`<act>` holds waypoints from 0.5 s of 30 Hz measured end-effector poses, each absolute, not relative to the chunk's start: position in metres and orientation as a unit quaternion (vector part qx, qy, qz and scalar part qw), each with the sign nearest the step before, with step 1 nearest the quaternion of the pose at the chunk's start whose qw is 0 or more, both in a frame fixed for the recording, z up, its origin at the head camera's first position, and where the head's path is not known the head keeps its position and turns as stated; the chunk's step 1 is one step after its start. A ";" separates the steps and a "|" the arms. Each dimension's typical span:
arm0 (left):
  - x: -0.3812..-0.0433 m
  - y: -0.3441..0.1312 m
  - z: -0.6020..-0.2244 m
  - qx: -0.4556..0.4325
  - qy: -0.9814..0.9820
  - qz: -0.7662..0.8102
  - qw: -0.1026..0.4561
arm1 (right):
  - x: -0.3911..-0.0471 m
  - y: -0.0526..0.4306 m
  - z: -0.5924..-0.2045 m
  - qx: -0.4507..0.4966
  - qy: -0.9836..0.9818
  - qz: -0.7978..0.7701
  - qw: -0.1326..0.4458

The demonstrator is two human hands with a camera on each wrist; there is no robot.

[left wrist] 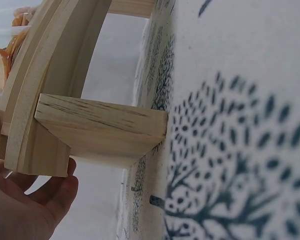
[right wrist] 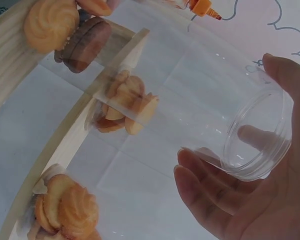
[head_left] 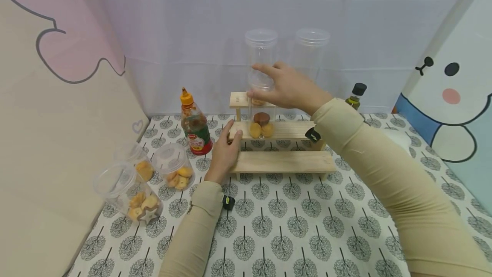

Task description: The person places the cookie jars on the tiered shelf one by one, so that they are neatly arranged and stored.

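My right hand [head_left: 290,86] holds a clear cookie jar [head_left: 262,125] around its lidded top, thumb on one side and fingers on the other. Round cookies and a dark brown one lie at the bottom of this jar, which stands upright over the middle tier of a wooden step shelf [head_left: 284,162]. At the shelf's left end, my left hand [head_left: 224,153] grips the board, its fingers curling under the edge in the left wrist view. Two taller-standing jars, a left one [head_left: 261,48] and a right one [head_left: 312,50], rise from the top tier behind.
Left of the shelf stands a red sauce bottle [head_left: 197,134] with an orange cap. Three lidded cookie jars, one in front [head_left: 130,193], one nearer the shelf [head_left: 174,168] and one behind [head_left: 142,166], sit farther left. A dark-capped bottle [head_left: 356,95] is behind my right forearm.
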State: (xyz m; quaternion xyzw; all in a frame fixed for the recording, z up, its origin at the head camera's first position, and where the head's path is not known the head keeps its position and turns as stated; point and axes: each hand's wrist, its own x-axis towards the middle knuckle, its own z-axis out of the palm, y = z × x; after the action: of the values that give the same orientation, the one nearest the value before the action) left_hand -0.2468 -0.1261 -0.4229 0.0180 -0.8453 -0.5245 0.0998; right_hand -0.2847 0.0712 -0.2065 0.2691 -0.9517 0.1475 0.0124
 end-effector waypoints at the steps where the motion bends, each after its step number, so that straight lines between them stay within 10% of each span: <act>1: -0.247 -0.126 -0.423 0.018 -0.846 -0.524 0.100 | -0.285 0.071 -0.207 0.268 -0.952 0.149 0.012; 15: -0.247 -0.127 -0.423 0.020 -0.843 -0.529 0.095 | -0.283 0.070 -0.206 0.256 -0.956 0.142 0.002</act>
State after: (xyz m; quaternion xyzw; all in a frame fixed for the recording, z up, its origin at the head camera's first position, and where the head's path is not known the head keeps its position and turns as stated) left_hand -0.2466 -0.1272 -0.4234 0.0196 -0.8431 -0.5289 0.0954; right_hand -0.2830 0.0699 -0.2059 0.2565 -0.9561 0.1419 0.0018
